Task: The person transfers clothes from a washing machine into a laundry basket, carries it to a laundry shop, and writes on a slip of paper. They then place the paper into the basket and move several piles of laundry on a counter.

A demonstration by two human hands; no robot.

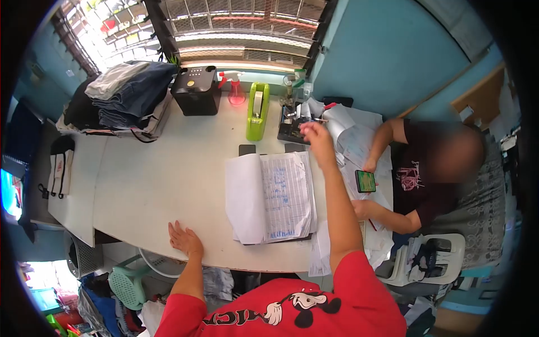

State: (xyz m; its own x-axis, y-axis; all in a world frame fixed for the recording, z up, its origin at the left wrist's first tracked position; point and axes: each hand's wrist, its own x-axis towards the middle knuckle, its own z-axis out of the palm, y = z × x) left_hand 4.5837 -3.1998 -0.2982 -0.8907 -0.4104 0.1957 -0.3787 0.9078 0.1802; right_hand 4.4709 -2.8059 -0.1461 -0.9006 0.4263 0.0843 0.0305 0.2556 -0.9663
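Note:
My left hand (186,240) lies flat on the front edge of the white table (157,180), fingers spread, holding nothing. My right hand (316,137) is stretched forward at the front of a black desk organizer (291,130), its fingers bent together; whether anything small is between them cannot be made out. Between my arms lies a thick stack of written sheets (286,196) on a clipboard, with white pages (244,199) folded over to the left. A green tape dispenser (257,111) stands behind the stack, left of the organizer.
A black box (196,91) and a red spray bottle (236,92) stand near the window. Folded clothes (132,92) are piled at the back left. At the right, a person (443,157) holds a phone (365,181) above loose papers (351,132).

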